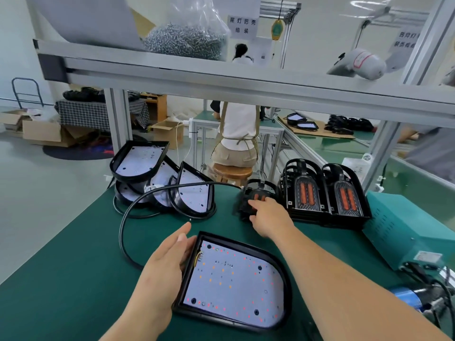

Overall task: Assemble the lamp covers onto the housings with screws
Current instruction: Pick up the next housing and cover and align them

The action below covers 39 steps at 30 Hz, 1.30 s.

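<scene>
Cover-fetching step, by the look of it. The left hand [167,262] lies with straight fingers against the left edge of the housing [236,279] at lower centre. The right hand [268,217] stretches relaxed fingers onto a lamp cover [256,193] at centre right. Next move probably needs a firm grasp and careful alignment.

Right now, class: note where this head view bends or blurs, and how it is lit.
Head view: the wide-angle lens bows the shelf rail; the right hand at the lamp cover is slightly motion-blurred; the housing by the left hand is sharp; light is even, shadows soft.
</scene>
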Available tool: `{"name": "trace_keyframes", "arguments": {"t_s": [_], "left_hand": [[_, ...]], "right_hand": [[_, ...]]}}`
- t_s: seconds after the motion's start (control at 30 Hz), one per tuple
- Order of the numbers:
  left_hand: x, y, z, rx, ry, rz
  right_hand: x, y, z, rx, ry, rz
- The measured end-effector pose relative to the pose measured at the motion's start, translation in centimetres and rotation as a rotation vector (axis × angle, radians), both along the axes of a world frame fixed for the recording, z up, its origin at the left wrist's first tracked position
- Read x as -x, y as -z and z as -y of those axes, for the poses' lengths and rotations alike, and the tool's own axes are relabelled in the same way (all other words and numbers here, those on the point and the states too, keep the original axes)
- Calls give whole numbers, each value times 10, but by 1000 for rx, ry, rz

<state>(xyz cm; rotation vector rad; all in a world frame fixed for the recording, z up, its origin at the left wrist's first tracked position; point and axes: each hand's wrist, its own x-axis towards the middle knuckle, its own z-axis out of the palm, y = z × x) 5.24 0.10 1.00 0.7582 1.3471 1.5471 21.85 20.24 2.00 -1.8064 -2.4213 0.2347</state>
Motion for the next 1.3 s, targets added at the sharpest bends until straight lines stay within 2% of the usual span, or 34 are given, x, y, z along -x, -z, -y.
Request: {"name": "trace_keyframes", "arguments": {"t_s": [0.07,0.23,0.43,0.57,0.6,0.67,0.73,0.77,0.87,0.93,1.0,1.07,1.13,1.2,1.3], "left_hand": [[-2,0,1,-3,-3,16],[3,1,2,-29,-54,36],[10,-19,-1,-109,-138,-140],[-7,-53,-27,-106,63,-249],[-16,-61,-38,-91,139,-215],[-33,-76,-56,-51,206,46],[-42,-86,-74,-8,198,325],[-46,-88,-81,8,174,366],[-44,-81,-97,63,52,288],[-35,-76,-101,68,-9,244],[-21,-73,-98,65,11,175],[-5,-76,-88,61,126,92],[7,-80,-76,61,255,6],[14,-84,-66,67,341,-52],[15,-88,-56,55,411,-71]], "right_hand": [[-3,2,1,-34,-10,-13],[-4,-2,10,-87,-118,125],[-4,-5,24,-363,-158,181],[-6,-23,31,-511,-128,23],[-3,-29,35,-545,-143,-35],[8,-40,47,-604,-197,-104],[19,-45,64,-687,-263,-126],[24,-46,73,-711,-285,-151],[30,-49,88,-600,-376,-219],[20,-54,93,-508,-493,-350],[4,-61,96,-569,-527,-559],[-13,-68,95,-591,-452,-645],[-25,-74,92,-477,-402,-584],[-30,-75,91,-354,-398,-437],[-28,-68,97,-253,-431,-260]]}}
